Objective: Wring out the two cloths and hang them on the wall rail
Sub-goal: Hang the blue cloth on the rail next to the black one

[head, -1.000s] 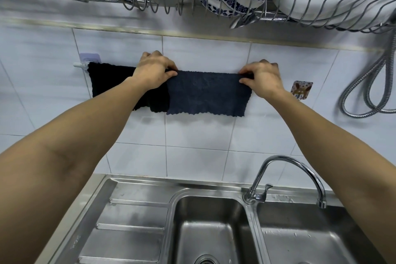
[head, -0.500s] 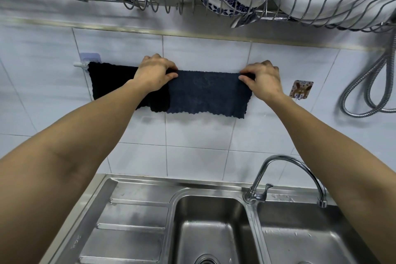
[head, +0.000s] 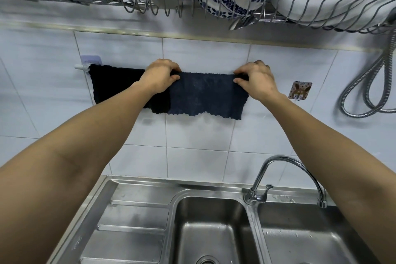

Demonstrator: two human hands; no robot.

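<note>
Dark-blue terry fills the space between both hands: the left hand and the right hand each pinch a top corner of the dark-blue cloth, thumb in front and fingers curled over the upper edge, so each grip is clenched on that fabric where it folds over the wall rail. Only the white left end of the rail shows, poking out of a pale adhesive mount; the rest is hidden under fabric, and I cannot tell whether the right end has a mount of its own behind the right hand.

Just to the left, a black cloth already hangs from the same rail, with nobody gripping its outer end. Its right part runs behind the left forearm and seems to lie under the blue one's left edge, so the two overlap a little.

Judged from how things lie, both cloths are up and draped, and neither is dripping visibly, so wringing looks finished. What seems left is small: evening out the blue cloth, whose lower hem runs ragged and dips toward the right, then letting go.

Below, the steel sink holds no cloth, and the faucet shows no running water.
</note>
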